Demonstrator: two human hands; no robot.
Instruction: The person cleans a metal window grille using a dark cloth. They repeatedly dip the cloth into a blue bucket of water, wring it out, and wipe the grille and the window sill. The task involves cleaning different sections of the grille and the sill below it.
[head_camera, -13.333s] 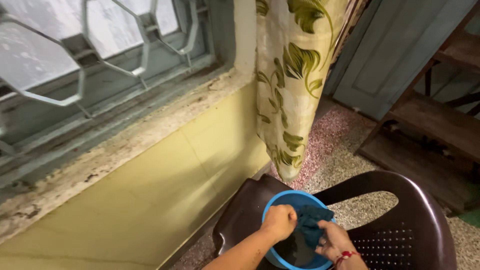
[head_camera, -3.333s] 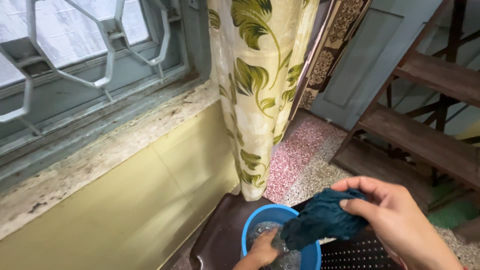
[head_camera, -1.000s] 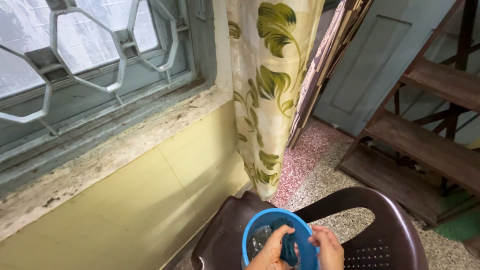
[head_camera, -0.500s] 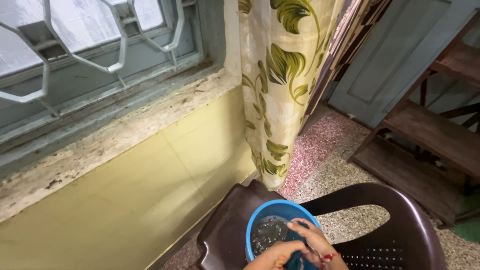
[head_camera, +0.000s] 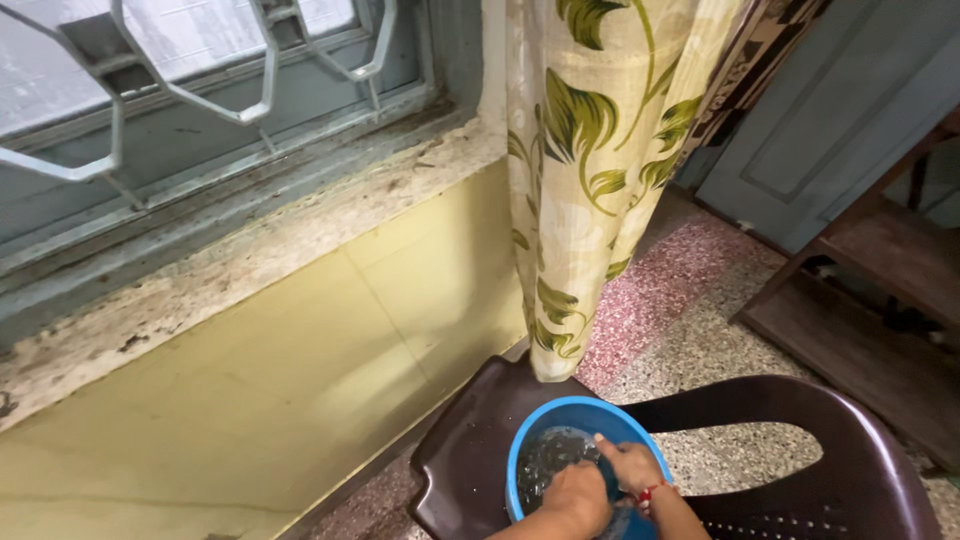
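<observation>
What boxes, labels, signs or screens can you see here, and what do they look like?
None: no package, label, sign or screen shows in the head view.
What is there instead: a round blue basin of water on a dark brown plastic chair, both hands in it.
A cream curtain with green leaf shapes hangs beside the window grille.

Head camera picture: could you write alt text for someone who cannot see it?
Two bare hands, left hand and right hand, reach into a blue basin of water that sits on a dark brown plastic chair. Beside it are a yellow wall, a grimy window sill and a leaf-patterned curtain.
</observation>
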